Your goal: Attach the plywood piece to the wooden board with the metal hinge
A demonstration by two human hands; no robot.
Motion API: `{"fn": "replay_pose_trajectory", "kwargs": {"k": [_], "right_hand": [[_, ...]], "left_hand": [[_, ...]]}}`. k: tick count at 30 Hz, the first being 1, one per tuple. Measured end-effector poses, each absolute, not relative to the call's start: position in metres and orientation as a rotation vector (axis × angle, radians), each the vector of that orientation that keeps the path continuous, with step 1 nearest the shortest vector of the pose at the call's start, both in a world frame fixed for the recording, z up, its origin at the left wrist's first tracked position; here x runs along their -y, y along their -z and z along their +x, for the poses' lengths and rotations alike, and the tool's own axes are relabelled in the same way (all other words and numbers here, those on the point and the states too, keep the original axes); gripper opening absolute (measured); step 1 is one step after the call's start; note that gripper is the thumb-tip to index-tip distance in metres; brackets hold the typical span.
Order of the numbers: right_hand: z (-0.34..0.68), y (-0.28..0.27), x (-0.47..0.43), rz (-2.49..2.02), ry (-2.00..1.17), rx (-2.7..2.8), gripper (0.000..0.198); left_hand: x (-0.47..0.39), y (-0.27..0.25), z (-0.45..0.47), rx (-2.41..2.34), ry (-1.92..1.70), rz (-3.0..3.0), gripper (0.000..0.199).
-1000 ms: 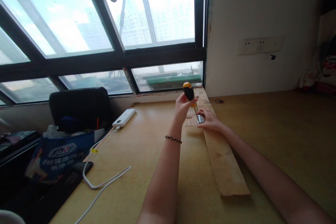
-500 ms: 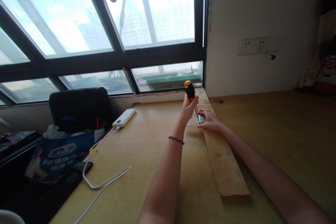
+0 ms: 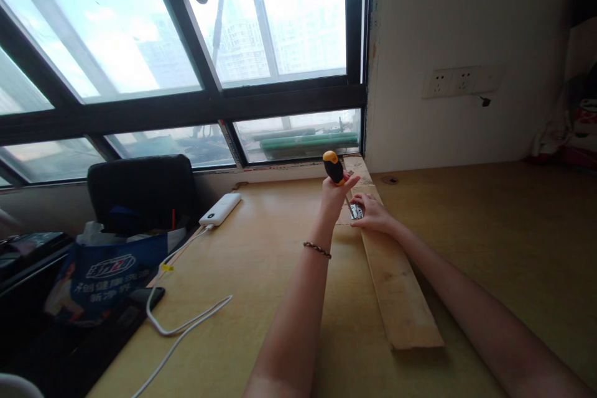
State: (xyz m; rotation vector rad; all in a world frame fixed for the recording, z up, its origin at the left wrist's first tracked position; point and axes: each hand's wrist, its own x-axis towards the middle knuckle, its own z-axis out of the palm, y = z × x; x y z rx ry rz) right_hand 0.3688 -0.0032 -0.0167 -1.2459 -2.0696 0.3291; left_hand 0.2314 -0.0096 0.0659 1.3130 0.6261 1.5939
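My left hand (image 3: 334,200) is wrapped round a screwdriver (image 3: 333,168) with a black and yellow handle, which tilts up and to the left. The shaft runs down to a small shiny metal hinge (image 3: 357,211), at its left side. Pinched round that hinge are the fingers of my right hand (image 3: 375,216), pressing it against a long wooden board (image 3: 403,292). The board lies lengthwise on the table, its far end near the window. Too small to make out is whether a screw sits under the tip.
A white power bank (image 3: 221,209) with a white cable (image 3: 186,326) lies on the left of the table (image 3: 261,273). Beyond that edge stand a black chair (image 3: 140,189) and a blue bag (image 3: 109,270). A wall with sockets (image 3: 464,81) rises behind on the right.
My left hand has shifted slightly, and the screwdriver's handle leans further left and sits a little lower. My right hand and the hinge stay in place.
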Motion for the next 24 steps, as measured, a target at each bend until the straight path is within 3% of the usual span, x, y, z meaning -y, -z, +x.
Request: {"fn": "replay_pose_trajectory", "kwargs": {"k": [6,16,24], "right_hand": [[0.3688,0.0147,0.0041,-1.252,-0.337,2.076,0.067],[0.3683,0.0123,0.0057,-1.245,-0.355,2.072,0.068],[0.3684,0.0136,0.0050,-1.252,-0.349,2.067,0.066]], "left_hand": [[0.0074,-0.0659,0.2259,-0.886,-1.672,1.400,0.028],[0.0077,-0.0585,0.2295,-0.694,-1.558,1.322,0.049],[0.0061,-0.0575,0.2282,-0.755,-1.582,1.389,0.031]]}}
